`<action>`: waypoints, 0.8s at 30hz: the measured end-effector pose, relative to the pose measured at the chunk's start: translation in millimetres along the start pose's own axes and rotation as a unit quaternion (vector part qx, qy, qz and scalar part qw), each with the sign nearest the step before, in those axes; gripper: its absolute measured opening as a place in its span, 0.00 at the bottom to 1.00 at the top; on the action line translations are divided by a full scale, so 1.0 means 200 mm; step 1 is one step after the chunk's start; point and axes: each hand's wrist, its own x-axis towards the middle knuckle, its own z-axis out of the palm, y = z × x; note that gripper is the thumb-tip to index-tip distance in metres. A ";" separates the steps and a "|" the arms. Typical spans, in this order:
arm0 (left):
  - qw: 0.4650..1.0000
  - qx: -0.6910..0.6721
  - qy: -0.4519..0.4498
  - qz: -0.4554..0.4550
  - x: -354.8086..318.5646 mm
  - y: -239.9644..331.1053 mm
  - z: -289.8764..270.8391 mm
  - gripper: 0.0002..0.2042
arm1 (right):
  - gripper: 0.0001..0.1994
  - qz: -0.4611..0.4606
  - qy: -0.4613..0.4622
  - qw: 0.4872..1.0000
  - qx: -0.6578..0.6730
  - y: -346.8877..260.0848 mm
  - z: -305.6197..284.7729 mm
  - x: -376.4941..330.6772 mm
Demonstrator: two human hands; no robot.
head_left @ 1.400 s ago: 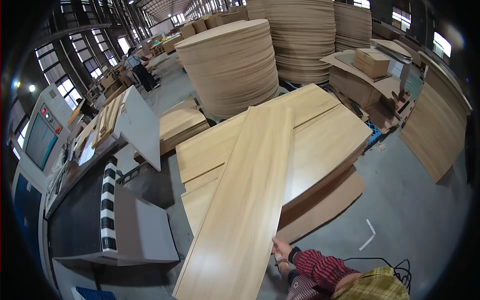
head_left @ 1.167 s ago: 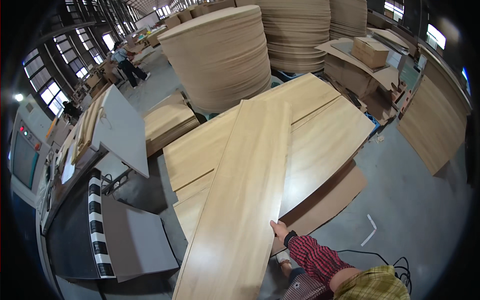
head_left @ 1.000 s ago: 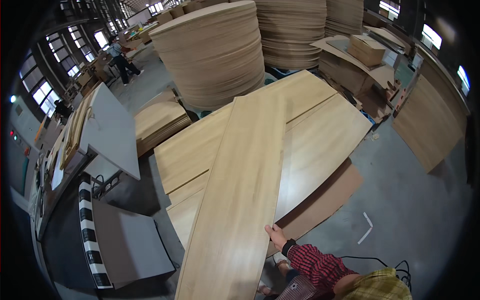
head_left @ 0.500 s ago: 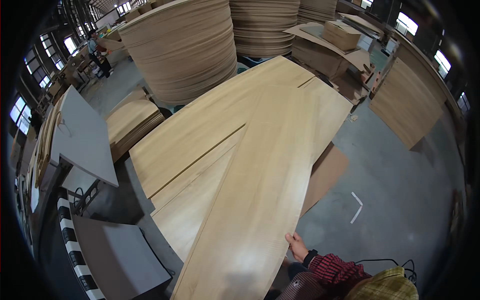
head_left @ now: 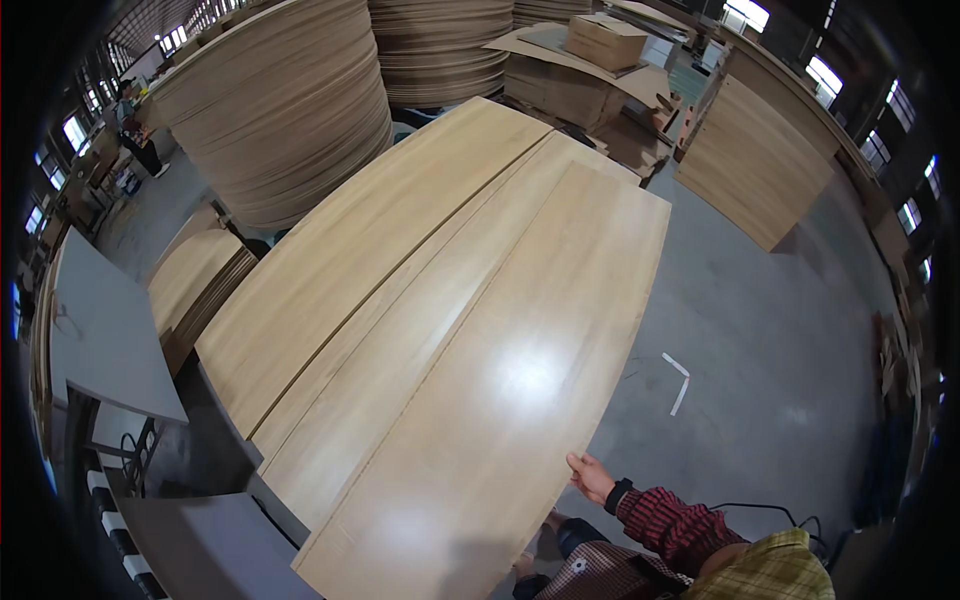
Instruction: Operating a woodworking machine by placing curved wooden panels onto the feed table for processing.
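My right hand [head_left: 593, 479], coming from a red and black checked sleeve, grips the near right edge of a long light wood-grain board [head_left: 500, 370]. Its thumb is on top; the other fingers are partly hidden at the edge. The board lies slantwise over the right part of a stack of similar boards, with its near end close to the lower edge of the picture. Left of it, another pale board [head_left: 400, 345] and a wide board [head_left: 350, 260] lie side by side, a dark gap between them. My left hand does not show.
Tall round stacks of thin panels [head_left: 280, 110] stand behind the boards. A cardboard box [head_left: 605, 42] sits at the back. On the left are a grey panel [head_left: 110, 330] and a low pile of curved boards [head_left: 200, 280]. A wood panel [head_left: 755, 150] leans far right. Another person [head_left: 140, 130] stands far left.
The held board has turned and shifted right at its far end, lining up more with the boards beneath and covering the brown sheet seen earlier. The view has swung right; my right hand keeps its grip.
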 end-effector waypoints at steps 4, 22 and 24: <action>0.995 -0.014 -0.088 0.041 -0.14 0.30 0.17 0.35 | 0.15 -0.014 -0.028 0.999 -0.015 -0.15 0.09 0.14; 0.887 0.128 -0.363 0.255 -0.07 -0.33 0.44 0.17 | 0.08 -0.156 -0.503 0.705 -0.475 0.29 0.60 -0.12; 0.848 0.146 -0.405 0.310 -0.10 -0.53 0.46 0.19 | 0.13 -0.125 -0.542 0.681 -0.476 0.36 0.66 -0.35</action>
